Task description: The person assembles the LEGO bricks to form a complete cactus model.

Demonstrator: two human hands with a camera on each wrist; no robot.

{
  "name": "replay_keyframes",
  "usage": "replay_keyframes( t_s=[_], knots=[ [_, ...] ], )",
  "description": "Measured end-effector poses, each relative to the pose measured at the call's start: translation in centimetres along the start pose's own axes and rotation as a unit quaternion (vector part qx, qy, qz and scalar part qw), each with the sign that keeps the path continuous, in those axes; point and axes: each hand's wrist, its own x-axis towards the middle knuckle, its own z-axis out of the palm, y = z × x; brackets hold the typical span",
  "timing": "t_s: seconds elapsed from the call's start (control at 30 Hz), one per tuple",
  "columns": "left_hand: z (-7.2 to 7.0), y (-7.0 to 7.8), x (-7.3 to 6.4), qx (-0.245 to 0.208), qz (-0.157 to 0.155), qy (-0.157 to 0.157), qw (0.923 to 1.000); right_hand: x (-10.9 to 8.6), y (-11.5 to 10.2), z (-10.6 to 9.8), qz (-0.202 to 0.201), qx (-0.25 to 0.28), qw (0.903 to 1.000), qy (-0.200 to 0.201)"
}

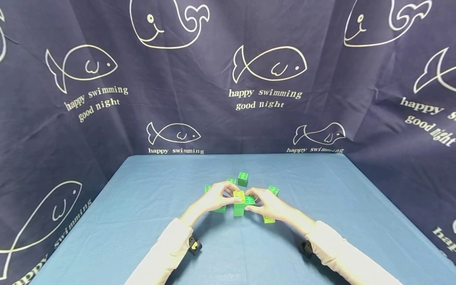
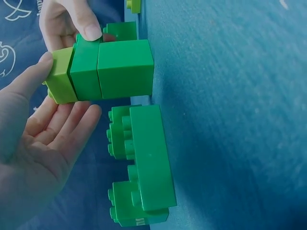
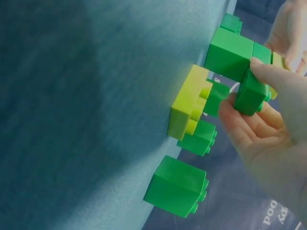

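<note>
A small brick stack stands between the two hands: a lime-yellow toy brick (image 1: pixel 239 194) on top, a green studded brick (image 1: pixel 250 201) jutting out to the right beneath it, and a taller green block (image 2: pixel 126 69) at the bottom. My left hand (image 1: pixel 216 196) pinches the lime brick between thumb and fingers. My right hand (image 1: pixel 266 202) grips the jutting end of the middle green brick (image 3: pixel 252 93), thumb on one side and fingers on the other. How the bricks lock together inside is hidden.
Left of the stack lies a long green brick (image 2: pixel 151 158) with studded green bricks beside it. To the right are a lime brick (image 3: pixel 189 103) and green bricks, one a cube (image 3: pixel 176 186). Another green cube (image 1: pixel 243 179) stands behind, on the blue tabletop (image 1: pixel 142 178).
</note>
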Motion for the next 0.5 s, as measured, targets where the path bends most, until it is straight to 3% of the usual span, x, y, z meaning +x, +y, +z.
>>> replay_keyframes(
  t_s=[0.5],
  knots=[
    [-0.11, 0.22, -0.03, -0.005, 0.004, -0.002, 1.0, -0.01, -0.25, -0.12, -0.016, -0.002, 0.9998, 0.011]
  ],
)
